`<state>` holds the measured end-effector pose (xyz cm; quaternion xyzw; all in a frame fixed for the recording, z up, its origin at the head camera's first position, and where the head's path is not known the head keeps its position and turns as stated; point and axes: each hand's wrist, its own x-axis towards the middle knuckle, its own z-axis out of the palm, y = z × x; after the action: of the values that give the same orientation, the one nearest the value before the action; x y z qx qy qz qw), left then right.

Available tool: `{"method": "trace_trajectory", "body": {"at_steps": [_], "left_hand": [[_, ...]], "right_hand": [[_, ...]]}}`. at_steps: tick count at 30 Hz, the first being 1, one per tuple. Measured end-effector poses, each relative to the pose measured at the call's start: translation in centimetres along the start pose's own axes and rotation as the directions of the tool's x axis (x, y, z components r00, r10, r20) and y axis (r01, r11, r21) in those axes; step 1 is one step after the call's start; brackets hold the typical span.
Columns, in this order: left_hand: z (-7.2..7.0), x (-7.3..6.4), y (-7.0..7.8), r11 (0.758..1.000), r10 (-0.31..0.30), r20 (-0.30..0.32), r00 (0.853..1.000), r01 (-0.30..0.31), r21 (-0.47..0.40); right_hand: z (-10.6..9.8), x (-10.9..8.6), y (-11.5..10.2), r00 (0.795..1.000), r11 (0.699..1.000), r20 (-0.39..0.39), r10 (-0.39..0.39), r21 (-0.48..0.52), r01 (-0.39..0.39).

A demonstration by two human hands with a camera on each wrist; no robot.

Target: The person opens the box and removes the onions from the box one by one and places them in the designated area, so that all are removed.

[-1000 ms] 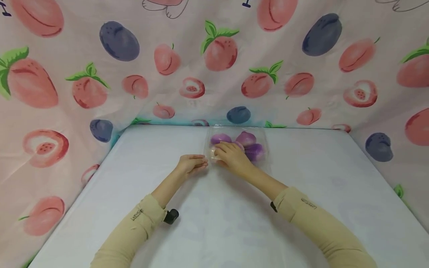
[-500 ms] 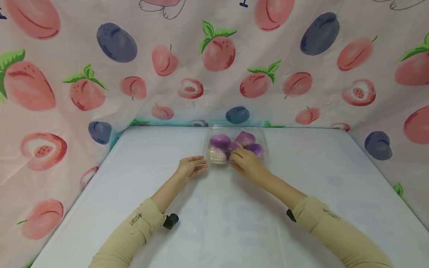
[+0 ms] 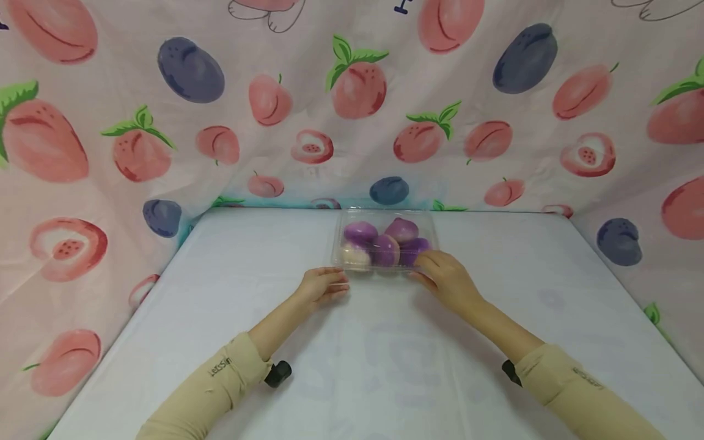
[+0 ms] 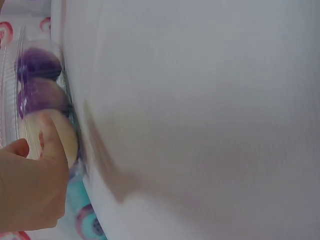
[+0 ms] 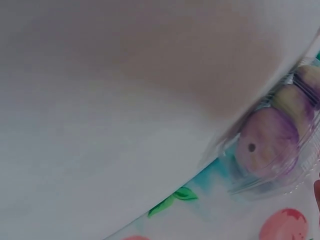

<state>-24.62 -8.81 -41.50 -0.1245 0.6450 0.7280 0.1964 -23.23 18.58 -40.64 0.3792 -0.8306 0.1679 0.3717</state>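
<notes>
A clear plastic clamshell box (image 3: pixel 385 214) lies at the back middle of the table with its lid down. Inside it sit several round, onion-shaped pieces, mostly purple (image 3: pixel 360 231), with a cream one (image 3: pixel 356 255) at the front left. By the front left corner is my left hand (image 3: pixel 319 286), its fingers fairly straight and holding nothing; whether it touches the rim I cannot tell. My right hand (image 3: pixel 448 281) pinches the rim at the front right corner, fingers on top and thumb below. In the right wrist view only a fingertip (image 5: pixel 317 190) shows at the edge.
A white cloth (image 3: pixel 374 360) covers the table. Behind and along both sides hangs a fruit-printed curtain (image 3: pixel 308 91), close behind the box. Black wrist cameras sit under the left sleeve (image 3: pixel 278 373) and right sleeve (image 3: pixel 511 371).
My right hand has slid rightward along the box's front edge from its left part to the right corner, uncovering the contents. My left hand has shifted slightly toward me and to the right.
</notes>
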Motion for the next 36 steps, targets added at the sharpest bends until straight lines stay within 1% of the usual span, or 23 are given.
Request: {"method": "trace_trajectory", "body": {"at_steps": [4,9,12,14,16,19,23,26,31,33,36], "left_hand": [[1.3,-0.4,-0.4,0.999,0.007,0.013,1.000,-0.007,0.031],[3.0,-0.4,-0.9,1.000,-0.003,0.025,1.000,0.003,0.019],[4.1,-0.3,-1.0,1.000,-0.008,0.040,0.999,0.008,0.008],[4.8,-0.2,-1.1,1.000,-0.009,0.056,0.998,0.009,-0.006],[5.6,0.1,-1.3,0.999,-0.007,0.073,0.997,0.010,-0.033],[6.7,0.4,-1.7,0.997,-0.002,0.093,0.996,0.009,-0.074],[8.1,0.7,-2.2,0.992,-0.007,0.096,0.995,0.019,-0.126],[9.0,1.0,-2.5,0.989,-0.019,0.094,0.995,0.032,-0.147],[10.0,1.3,-2.7,0.984,-0.036,0.090,0.995,0.051,-0.169],[10.3,1.3,-2.6,0.983,-0.042,0.096,0.994,0.059,-0.176],[10.8,1.4,-2.4,0.981,-0.049,0.097,0.994,0.066,-0.182]], "right_hand": [[-0.7,-1.1,0.7,0.999,0.999,0.008,0.040,-0.033,-0.040],[-1.1,-2.2,1.3,0.993,0.991,0.032,0.111,-0.074,-0.109],[-1.0,-2.7,1.7,0.984,0.982,0.049,0.169,-0.090,-0.165],[-1.0,-2.9,1.9,0.974,0.973,0.068,0.218,-0.088,-0.212],[-1.0,-3.0,2.2,0.958,0.961,0.089,0.272,-0.081,-0.265],[-1.0,-3.0,2.7,0.927,0.938,0.143,0.346,-0.043,-0.343],[-0.8,-3.2,3.1,0.869,0.887,0.217,0.446,0.026,-0.462],[-0.7,-3.3,3.4,0.833,0.848,0.245,0.497,0.069,-0.526],[-0.4,-3.0,3.7,0.806,0.809,0.290,0.516,0.144,-0.570],[-0.4,-2.8,3.8,0.793,0.787,0.307,0.526,0.179,-0.591],[-0.5,-2.6,3.9,0.780,0.752,0.317,0.539,0.235,-0.615]]}}
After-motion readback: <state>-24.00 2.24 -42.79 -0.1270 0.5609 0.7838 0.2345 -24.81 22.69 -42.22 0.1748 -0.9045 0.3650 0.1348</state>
